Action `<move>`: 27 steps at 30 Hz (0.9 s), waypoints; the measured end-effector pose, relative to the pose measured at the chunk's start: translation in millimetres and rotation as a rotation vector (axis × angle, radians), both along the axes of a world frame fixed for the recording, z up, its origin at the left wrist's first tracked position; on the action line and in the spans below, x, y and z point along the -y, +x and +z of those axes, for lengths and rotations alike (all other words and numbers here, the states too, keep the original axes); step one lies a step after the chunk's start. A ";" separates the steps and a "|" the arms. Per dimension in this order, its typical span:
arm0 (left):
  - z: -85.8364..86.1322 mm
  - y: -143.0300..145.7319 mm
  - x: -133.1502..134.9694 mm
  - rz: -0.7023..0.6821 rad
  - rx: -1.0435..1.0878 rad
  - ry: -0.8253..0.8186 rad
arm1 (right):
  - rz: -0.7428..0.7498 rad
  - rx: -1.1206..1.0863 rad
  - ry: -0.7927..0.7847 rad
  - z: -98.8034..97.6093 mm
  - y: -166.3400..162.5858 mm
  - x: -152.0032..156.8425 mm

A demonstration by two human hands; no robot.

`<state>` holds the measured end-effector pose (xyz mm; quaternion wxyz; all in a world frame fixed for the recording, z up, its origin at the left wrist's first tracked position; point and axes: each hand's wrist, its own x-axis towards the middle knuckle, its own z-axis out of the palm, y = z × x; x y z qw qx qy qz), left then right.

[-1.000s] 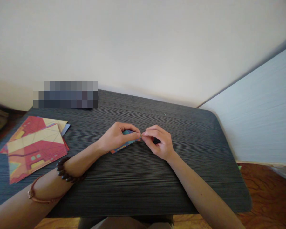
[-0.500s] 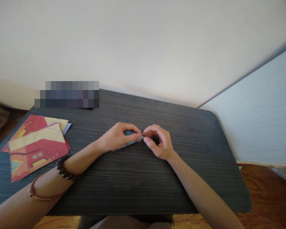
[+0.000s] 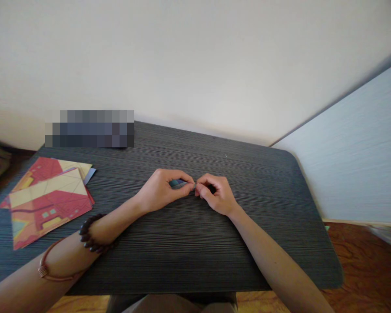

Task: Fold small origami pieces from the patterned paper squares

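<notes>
A small folded piece of blue patterned paper (image 3: 176, 184) is pinched between the thumb and fingers of my left hand (image 3: 161, 187), above the middle of the table. Most of the paper is hidden by that hand. My right hand (image 3: 219, 193) is closed in a pinch, its fingertips meeting those of the left hand at the paper's right tip. How much of the tip lies between the right fingers is covered. Dark beads and a reddish-brown cord circle my left wrist and forearm.
Several red and cream patterned paper sheets (image 3: 52, 202) overlap at the left of the dark ribbed table (image 3: 169, 256). Behind them sits a pixelated object (image 3: 91, 130). A pale wall (image 3: 195, 65) borders the far edge, and a light panel (image 3: 352, 148) stands along the right.
My right thumb and fingers have closed together at the paper's tip. The left hand has turned slightly, and less of the blue paper shows below it.
</notes>
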<state>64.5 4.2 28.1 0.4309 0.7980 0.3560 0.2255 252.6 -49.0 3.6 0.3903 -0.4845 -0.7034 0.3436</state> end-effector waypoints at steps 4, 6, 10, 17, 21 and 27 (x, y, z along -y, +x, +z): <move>2.7 -2.0 -1.9 -0.018 -0.066 -0.156 | 0.025 0.024 0.042 0.2 -0.7 0.6; 2.8 -1.9 -2.7 -0.020 -0.064 -0.172 | 0.036 0.032 0.052 0.3 -1.2 0.7; -0.2 -1.1 -4.2 -0.038 -0.017 -0.129 | 0.050 0.037 0.053 0.9 -1.7 1.0; -4.3 -3.8 -8.1 -0.004 -0.034 -0.116 | 0.061 -0.044 -0.045 -2.7 1.3 1.6; -3.6 -3.2 -7.6 -0.013 -0.038 -0.114 | 0.054 -0.040 -0.067 -2.8 0.3 1.6; -0.5 -3.3 -7.3 -0.013 -0.016 -0.137 | 0.066 0.025 -0.009 0.1 -1.1 1.9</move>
